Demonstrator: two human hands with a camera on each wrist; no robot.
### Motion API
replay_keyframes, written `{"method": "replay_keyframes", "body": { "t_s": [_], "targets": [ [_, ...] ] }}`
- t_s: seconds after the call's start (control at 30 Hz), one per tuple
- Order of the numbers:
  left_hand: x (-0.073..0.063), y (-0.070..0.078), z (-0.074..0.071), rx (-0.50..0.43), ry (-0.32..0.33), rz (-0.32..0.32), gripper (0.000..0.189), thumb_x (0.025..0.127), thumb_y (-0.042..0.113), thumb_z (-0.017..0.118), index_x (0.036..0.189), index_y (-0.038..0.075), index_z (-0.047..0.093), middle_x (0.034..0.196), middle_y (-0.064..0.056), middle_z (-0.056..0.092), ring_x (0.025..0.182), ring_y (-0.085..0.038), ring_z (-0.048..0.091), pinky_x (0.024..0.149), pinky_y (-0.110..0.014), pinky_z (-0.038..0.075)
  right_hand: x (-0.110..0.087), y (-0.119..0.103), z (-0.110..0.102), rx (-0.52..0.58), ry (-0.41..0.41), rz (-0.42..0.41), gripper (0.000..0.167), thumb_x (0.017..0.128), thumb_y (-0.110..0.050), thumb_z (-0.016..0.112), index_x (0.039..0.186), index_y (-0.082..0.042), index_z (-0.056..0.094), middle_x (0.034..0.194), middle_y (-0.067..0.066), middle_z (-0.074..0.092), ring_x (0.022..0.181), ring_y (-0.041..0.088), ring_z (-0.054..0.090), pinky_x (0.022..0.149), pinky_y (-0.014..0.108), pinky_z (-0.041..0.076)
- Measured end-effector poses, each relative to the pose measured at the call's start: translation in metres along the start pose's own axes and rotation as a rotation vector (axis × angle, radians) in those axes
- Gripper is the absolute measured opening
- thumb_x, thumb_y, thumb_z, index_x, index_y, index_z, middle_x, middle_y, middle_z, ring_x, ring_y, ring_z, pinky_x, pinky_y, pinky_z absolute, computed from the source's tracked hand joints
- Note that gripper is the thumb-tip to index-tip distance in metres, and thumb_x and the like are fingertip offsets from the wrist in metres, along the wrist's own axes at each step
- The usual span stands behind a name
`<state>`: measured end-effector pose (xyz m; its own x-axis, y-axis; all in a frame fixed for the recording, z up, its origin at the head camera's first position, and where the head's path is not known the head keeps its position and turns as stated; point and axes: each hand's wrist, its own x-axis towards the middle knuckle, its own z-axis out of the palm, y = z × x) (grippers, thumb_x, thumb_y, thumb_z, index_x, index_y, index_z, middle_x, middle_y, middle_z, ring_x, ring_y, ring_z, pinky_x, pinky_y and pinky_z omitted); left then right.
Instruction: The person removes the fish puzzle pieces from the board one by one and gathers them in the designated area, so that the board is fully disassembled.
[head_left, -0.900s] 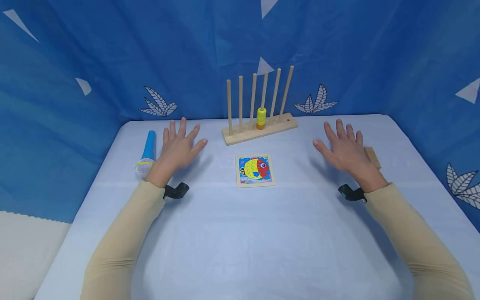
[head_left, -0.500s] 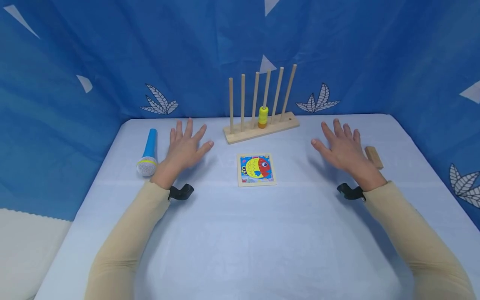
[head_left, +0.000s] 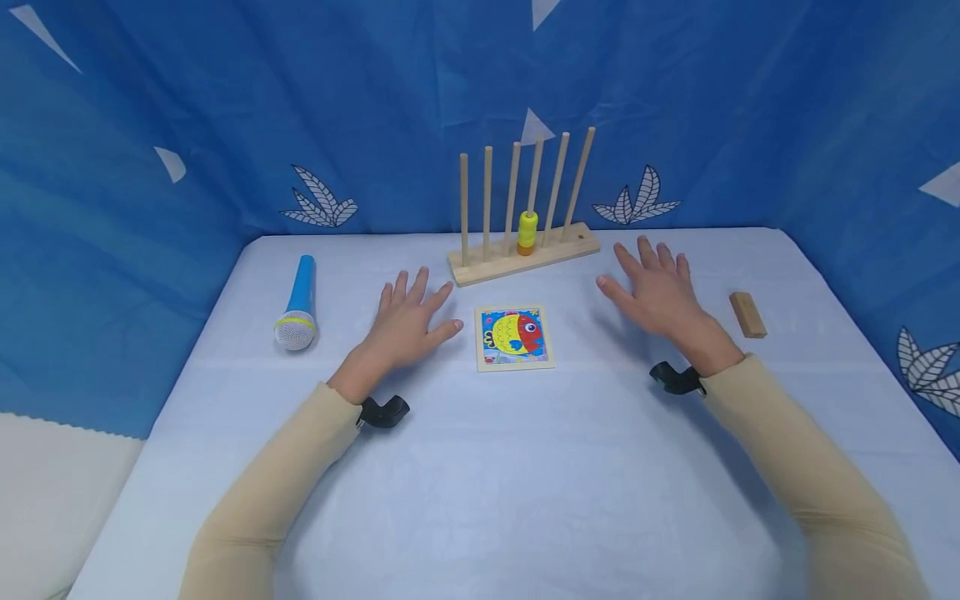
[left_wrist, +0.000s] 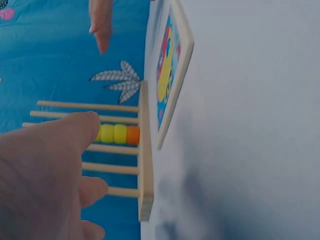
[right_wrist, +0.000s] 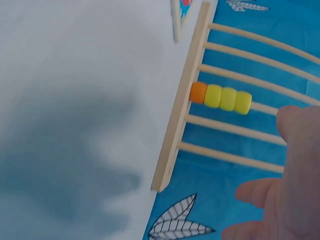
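Above the white table, my left hand [head_left: 403,332] hovers with fingers spread, holding nothing. Its thumb points toward a square fish picture puzzle [head_left: 514,337] in a pale wooden frame, apart from it. My right hand [head_left: 654,293] hangs to the right of the puzzle, fingers extended and bare of any object. Behind the puzzle is a wooden peg stand [head_left: 487,270] with several upright rods. One rod carries yellow beads [head_left: 528,227] over an orange one; the right wrist view shows these beads [right_wrist: 220,97] stacked against the base.
A blue toy microphone [head_left: 300,292] with a silver head lies at the left of the table. On the right lies a small wooden block [head_left: 747,315]. A blue patterned cloth [head_left: 375,108] hangs behind the table [head_left: 525,483].
Both hands have moved inward, the left rightward and nearer the puzzle, the right leftward. The microphone and the wooden block are now uncovered. The objects on the table stay in place.
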<state>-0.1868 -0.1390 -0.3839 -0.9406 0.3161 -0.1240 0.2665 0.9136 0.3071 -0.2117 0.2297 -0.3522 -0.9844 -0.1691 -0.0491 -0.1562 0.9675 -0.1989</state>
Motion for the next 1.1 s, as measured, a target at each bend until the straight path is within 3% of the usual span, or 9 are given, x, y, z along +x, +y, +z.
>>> {"method": "replay_keyframes", "body": {
  "t_s": [0.53, 0.87, 1.1],
  "targets": [
    [-0.006, 0.028, 0.026, -0.060, -0.049, -0.003, 0.073, 0.098, 0.054, 0.055, 0.160, 0.021, 0.035, 0.172, -0.020, 0.011, 0.158, -0.048, 0.004, 0.125, -0.067, 0.006, 0.018, -0.057, 0.013, 0.017, -0.054, -0.116, 0.070, 0.103, -0.049, 0.049, 0.158, -0.008, 0.037, 0.166, 0.028, 0.024, 0.153, 0.054, 0.020, 0.121, 0.073, 0.011],
    [-0.008, 0.034, 0.042, -0.083, -0.091, -0.017, 0.080, 0.096, 0.056, 0.059, 0.162, 0.020, 0.031, 0.171, -0.021, 0.011, 0.158, -0.049, 0.004, 0.124, -0.068, 0.007, 0.024, -0.093, 0.030, 0.108, -0.115, -0.230, 0.062, 0.097, -0.038, 0.067, 0.150, -0.010, 0.051, 0.157, 0.020, 0.045, 0.146, 0.041, 0.042, 0.118, 0.061, 0.036],
    [-0.008, 0.029, 0.047, -0.095, -0.075, 0.022, 0.080, 0.096, 0.057, 0.058, 0.162, 0.019, 0.031, 0.171, -0.022, 0.008, 0.157, -0.050, -0.001, 0.124, -0.068, 0.005, 0.032, -0.115, 0.038, 0.169, -0.195, -0.237, 0.051, 0.095, -0.030, 0.072, 0.142, -0.014, 0.060, 0.145, 0.015, 0.056, 0.133, 0.032, 0.053, 0.110, 0.052, 0.048]
  ]
}}
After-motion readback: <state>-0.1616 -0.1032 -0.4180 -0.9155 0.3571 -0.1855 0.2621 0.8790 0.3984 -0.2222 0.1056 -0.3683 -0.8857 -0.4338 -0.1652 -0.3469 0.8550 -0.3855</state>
